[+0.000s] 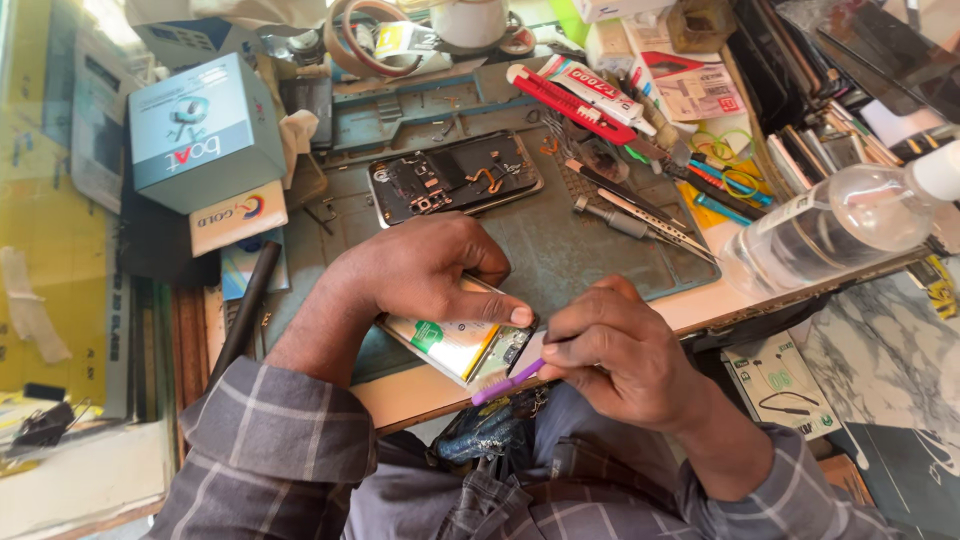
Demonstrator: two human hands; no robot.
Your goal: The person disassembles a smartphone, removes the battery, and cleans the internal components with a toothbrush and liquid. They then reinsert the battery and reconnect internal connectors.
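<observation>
An opened phone with its battery and circuit board showing lies at the near edge of a grey-blue work mat. My left hand presses down on it, thumb along its right side. My right hand grips a purple-handled brush whose head touches the phone's lower right corner. A second phone with its back removed rests further up the mat, untouched.
Tweezers, screwdrivers and a red-handled tool lie at the mat's right. A glue tube, a clear plastic bottle, a teal box, tape rolls and stacked phone parts crowd the bench.
</observation>
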